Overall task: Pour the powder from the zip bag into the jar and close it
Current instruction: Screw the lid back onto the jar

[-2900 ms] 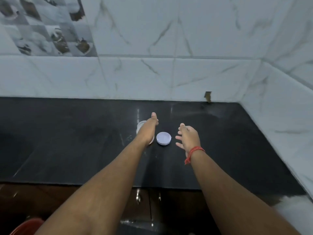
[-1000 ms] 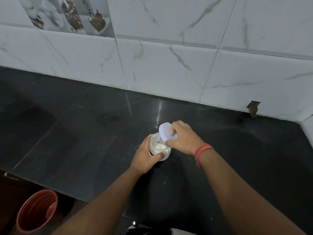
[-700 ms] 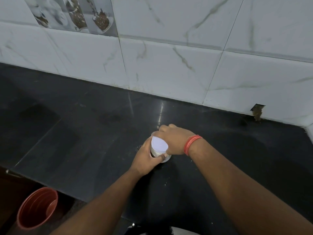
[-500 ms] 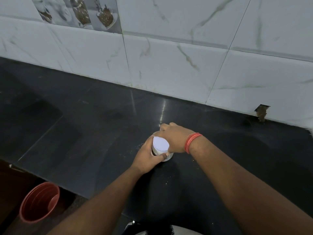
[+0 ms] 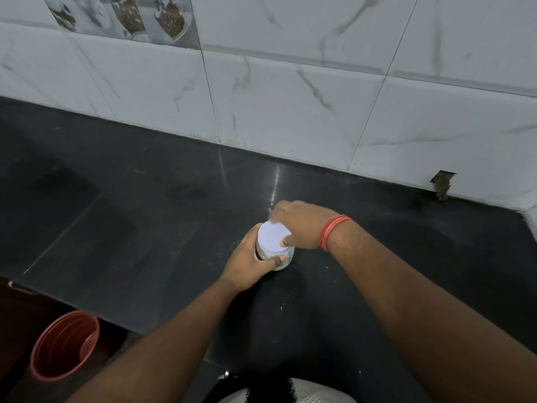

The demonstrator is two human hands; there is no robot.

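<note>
We see the small clear jar [image 5: 276, 257] standing upright on the black bench [image 5: 145, 228], near its middle and well apart from the tiled wall [image 5: 290, 97]. A pale lid [image 5: 273, 235] sits flat on the jar's mouth; whether it is fully tightened we cannot tell. The left hand [image 5: 250, 263] wraps the jar's body from the left, its fingers [image 5: 276, 260] curled narrow around the glass and holding it. The right hand [image 5: 299, 225] comes in from the right over the top, its thumb pressed on the lid's near edge and the other digits bent around the far rim, gripping the lid. A red thread band [image 5: 332, 231] circles the right wrist. A few pale specks [image 5: 232, 244] lie on the bench just beside the jar. Below the bench edge, at lower left, stands a reddish bucket [image 5: 62, 344].
</note>
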